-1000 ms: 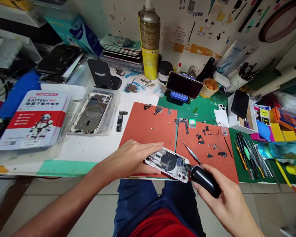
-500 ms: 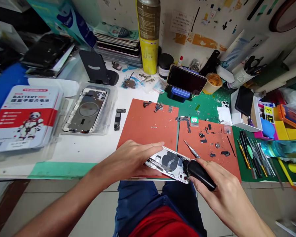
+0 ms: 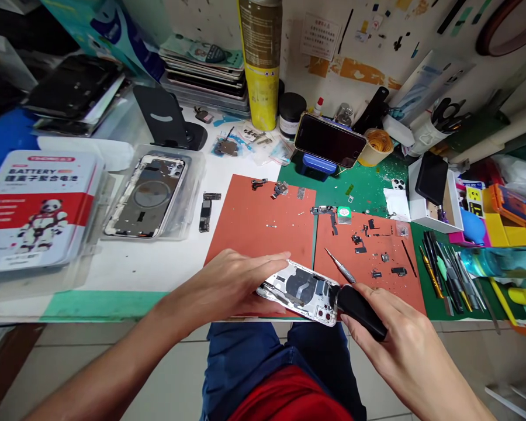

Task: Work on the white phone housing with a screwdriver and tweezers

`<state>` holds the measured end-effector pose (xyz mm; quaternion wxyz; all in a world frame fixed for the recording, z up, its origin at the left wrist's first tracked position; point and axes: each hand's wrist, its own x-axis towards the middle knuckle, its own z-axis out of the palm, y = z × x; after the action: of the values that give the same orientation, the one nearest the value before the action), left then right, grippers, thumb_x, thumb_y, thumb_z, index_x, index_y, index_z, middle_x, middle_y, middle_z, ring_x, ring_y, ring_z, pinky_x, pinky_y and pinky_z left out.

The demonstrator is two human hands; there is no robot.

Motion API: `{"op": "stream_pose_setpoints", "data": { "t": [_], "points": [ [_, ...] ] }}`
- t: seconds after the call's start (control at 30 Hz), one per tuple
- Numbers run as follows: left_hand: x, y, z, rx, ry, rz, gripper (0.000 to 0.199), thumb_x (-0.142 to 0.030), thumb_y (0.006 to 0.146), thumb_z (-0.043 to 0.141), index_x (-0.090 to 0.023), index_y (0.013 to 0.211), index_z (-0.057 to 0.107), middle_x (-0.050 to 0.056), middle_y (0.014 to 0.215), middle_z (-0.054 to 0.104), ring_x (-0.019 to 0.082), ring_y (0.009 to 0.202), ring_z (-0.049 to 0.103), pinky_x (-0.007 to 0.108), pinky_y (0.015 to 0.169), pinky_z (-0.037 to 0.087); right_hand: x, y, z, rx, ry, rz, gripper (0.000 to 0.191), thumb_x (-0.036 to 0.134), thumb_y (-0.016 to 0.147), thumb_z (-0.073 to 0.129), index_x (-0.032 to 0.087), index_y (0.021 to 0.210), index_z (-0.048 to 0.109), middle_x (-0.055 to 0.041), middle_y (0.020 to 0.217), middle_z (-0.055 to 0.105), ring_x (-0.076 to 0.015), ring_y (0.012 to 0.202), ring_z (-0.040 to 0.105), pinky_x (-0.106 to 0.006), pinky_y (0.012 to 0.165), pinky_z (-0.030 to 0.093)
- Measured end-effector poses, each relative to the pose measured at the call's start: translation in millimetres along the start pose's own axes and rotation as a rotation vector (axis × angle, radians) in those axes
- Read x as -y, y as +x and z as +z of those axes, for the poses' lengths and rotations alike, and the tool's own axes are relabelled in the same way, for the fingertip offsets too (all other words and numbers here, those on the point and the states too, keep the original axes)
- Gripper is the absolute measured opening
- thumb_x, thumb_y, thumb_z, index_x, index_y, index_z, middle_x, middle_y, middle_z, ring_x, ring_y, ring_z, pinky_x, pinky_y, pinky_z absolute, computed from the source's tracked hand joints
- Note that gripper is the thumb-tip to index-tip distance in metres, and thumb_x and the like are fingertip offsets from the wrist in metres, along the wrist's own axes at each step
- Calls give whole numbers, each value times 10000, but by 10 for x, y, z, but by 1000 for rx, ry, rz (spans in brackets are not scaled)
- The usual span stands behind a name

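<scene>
My left hand (image 3: 232,283) is closed on the left end of an opened phone housing (image 3: 304,287), whose bare inside faces up, slightly tilted, over the table's front edge. My right hand (image 3: 392,324) grips a thick black-handled brush (image 3: 362,313). Its dark tip touches the housing's right end near the camera holes. A thin metal precision screwdriver (image 3: 339,266) lies on the orange mat (image 3: 263,228) just above the right hand. Loose small phone parts (image 3: 359,242) are spread over the mat's right part.
A second phone housing (image 3: 146,196) rests in a clear plastic tray at left, beside a battery box (image 3: 39,210). A phone (image 3: 331,140) leans on a blue stand at the back. Several screwdrivers and tweezers (image 3: 453,275) lie at right. A tall spray can (image 3: 263,64) stands by the wall.
The brush tip has moved slightly right, toward the end of the housing, along with my right hand. My left hand keeps its hold; the whole view has shifted a little.
</scene>
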<state>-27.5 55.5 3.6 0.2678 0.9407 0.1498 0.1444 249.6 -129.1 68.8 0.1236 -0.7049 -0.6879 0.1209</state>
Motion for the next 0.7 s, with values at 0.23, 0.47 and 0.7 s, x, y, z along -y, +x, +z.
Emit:
{"op": "stream_pose_setpoints", "data": {
  "t": [0.23, 0.47, 0.7],
  "points": [
    [15, -8, -12, 9, -44, -10, 553, -666, 1096, 540, -259, 1471, 550, 82, 1476, 729, 216, 949, 847, 309, 642, 522, 15, 14, -24, 16, 69, 64, 363, 470, 1103, 537, 202, 1292, 692, -58, 1007, 799, -223, 819, 810, -352, 621, 656],
    [57, -91, 68, -30, 56, -4, 669, -681, 1071, 573, -254, 1584, 530, 82, 1463, 731, 267, 1006, 846, 344, 679, 595, -218, -136, -244, -114, 499, 475, 509, 617, 905, 795, 326, 1320, 749, -35, 1252, 817, -244, 1089, 812, -324, 868, 695],
    [86, -89, 112, -104, 66, 7, 654, -571, 1093, 604, -347, 1685, 438, 66, 1472, 716, 247, 882, 858, 298, 644, 648, -782, 870, -607, -642, 534, 489, 673, 510, 784, 897, 234, 1367, 705, -73, 1276, 777, -260, 1155, 732, -446, 1088, 579]
  ]
}}
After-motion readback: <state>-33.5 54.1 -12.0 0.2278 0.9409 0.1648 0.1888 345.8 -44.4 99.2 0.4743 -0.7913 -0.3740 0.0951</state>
